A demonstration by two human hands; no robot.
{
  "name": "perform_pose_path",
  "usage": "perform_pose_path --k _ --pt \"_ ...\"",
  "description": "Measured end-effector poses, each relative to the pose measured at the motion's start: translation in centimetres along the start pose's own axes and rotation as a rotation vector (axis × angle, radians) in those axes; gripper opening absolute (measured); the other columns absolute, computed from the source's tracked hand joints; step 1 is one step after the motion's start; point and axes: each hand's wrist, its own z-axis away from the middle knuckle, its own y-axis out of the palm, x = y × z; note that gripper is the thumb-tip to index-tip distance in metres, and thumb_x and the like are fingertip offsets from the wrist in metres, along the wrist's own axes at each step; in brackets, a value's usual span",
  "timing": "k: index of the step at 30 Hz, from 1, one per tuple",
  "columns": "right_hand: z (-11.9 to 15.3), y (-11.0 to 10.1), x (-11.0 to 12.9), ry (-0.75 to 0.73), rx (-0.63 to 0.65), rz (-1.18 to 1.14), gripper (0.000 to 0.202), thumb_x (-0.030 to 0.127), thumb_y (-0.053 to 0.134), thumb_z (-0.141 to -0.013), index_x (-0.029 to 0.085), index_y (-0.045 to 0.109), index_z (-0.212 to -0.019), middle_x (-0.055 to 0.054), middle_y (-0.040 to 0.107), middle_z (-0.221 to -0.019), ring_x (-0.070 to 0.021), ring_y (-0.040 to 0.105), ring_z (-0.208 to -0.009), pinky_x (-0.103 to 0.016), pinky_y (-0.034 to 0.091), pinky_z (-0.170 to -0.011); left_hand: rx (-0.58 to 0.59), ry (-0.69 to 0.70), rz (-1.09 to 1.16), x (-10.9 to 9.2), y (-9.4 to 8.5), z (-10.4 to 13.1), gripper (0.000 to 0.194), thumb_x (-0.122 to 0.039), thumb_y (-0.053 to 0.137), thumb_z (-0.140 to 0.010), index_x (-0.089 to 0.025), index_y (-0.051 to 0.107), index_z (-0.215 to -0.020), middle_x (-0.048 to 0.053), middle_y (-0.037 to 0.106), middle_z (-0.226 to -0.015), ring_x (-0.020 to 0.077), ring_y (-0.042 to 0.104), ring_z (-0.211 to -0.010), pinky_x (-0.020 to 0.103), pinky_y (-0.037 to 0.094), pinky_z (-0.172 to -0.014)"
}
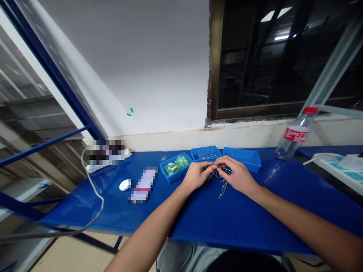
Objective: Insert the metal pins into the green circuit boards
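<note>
My left hand and my right hand meet fingertip to fingertip above the blue table. The fingers of both are closed in a pinch. What lies between the fingertips is too small and hidden to make out. Just under the hands is a loose heap of small, slim, shiny metal pins, with part of it covered by my right hand. Behind the hands stands a blue tray with some similar metal pins in it. To its left, another blue tray holds green-tinted clear bags.
A third blue tray stands behind my right hand. A clear bottle with a red cap is at the right, near a power strip. At left lie a white round object, a blurred pale slab and a cable.
</note>
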Motion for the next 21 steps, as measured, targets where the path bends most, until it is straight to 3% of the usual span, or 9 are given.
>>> perform_pose_path --k 6,12,21 --pt "0.1 0.1 -0.3 -0.052 0.037 0.050 0.022 0.019 0.051 -0.099 0.026 0.065 -0.114 -0.009 0.069 -0.107 -0.0258 0.068 -0.099 -0.043 0.058 -0.088 -0.031 -0.042 0.012 0.9 0.0 -0.2 0.037 -0.044 0.060 -0.098 -0.019 0.077 -0.120 0.008 0.081 -0.100 0.0224 0.076 -0.080 0.030 0.059 -0.074" --pt "0.1 0.0 -0.5 -0.084 0.057 0.101 0.019 0.017 0.053 -0.098 0.026 0.066 -0.108 -0.007 0.070 -0.103 -0.0261 0.067 -0.099 -0.043 0.056 -0.089 -0.075 0.102 -0.122 0.4 -0.2 -0.2 0.031 -0.041 0.061 -0.098 -0.021 0.080 -0.112 0.008 0.078 -0.103 0.0208 0.071 -0.088 0.030 0.055 -0.083" --pt "0.4 0.4 -1.1 -0.035 0.037 0.094 0.018 0.016 0.059 -0.094 0.024 0.063 -0.110 -0.005 0.069 -0.101 -0.0212 0.067 -0.087 -0.036 0.055 -0.082 -0.029 0.111 0.013 0.3 0.6 -0.3 0.047 -0.045 0.055 -0.101 -0.019 0.061 -0.140 0.010 0.071 -0.106 0.0187 0.066 -0.084 0.027 0.054 -0.072"
